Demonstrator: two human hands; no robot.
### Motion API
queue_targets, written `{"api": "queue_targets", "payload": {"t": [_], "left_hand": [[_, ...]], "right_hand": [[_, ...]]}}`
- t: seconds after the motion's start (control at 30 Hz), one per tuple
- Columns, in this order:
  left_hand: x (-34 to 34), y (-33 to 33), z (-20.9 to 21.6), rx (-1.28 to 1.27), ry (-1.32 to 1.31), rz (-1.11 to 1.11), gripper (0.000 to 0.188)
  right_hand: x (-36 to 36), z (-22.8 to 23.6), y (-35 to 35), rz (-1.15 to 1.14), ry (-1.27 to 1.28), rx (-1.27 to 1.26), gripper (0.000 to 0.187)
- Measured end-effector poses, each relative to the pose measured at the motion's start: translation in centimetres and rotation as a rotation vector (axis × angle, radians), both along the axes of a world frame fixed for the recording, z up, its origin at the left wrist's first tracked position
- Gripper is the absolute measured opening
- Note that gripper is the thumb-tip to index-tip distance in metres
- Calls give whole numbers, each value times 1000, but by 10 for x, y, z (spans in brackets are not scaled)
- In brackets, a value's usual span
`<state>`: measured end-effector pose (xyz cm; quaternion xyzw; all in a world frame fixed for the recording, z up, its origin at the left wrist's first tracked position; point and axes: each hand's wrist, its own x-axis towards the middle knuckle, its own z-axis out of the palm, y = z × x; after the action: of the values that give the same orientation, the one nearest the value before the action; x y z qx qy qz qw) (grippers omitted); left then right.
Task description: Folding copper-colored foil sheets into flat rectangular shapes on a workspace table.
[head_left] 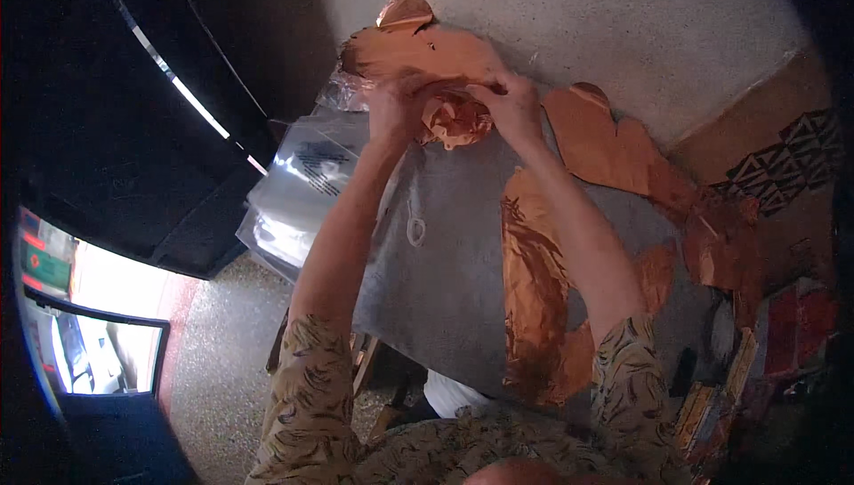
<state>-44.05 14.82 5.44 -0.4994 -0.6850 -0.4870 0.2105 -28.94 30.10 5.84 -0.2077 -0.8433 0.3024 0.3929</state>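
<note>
forearms (pixel 342 234) outstretched toward twelve o'clock
left hand (pixel 394 112), right hand (pixel 516 112) angled inward, fingers clamped on copper-coloured sheet (pixel 418 54) at six o'clock

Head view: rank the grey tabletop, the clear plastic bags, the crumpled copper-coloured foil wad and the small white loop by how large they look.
Largest to smallest:
1. Grey tabletop, though partly covered
2. Clear plastic bags, taken together
3. Crumpled copper-coloured foil wad
4. Small white loop
</note>
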Motion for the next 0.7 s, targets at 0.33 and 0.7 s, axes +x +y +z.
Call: {"api": "queue_targets", "payload": {"t": [0.33, 0.7], "left_hand": [[-7, 3, 13, -269, -308, -74, 29], [18, -34, -27, -583, -670, 108, 43]], "right_hand": [[1, 0, 1, 52, -47, 97, 26], [-7, 10, -5, 26, 70, -60, 22]]}}
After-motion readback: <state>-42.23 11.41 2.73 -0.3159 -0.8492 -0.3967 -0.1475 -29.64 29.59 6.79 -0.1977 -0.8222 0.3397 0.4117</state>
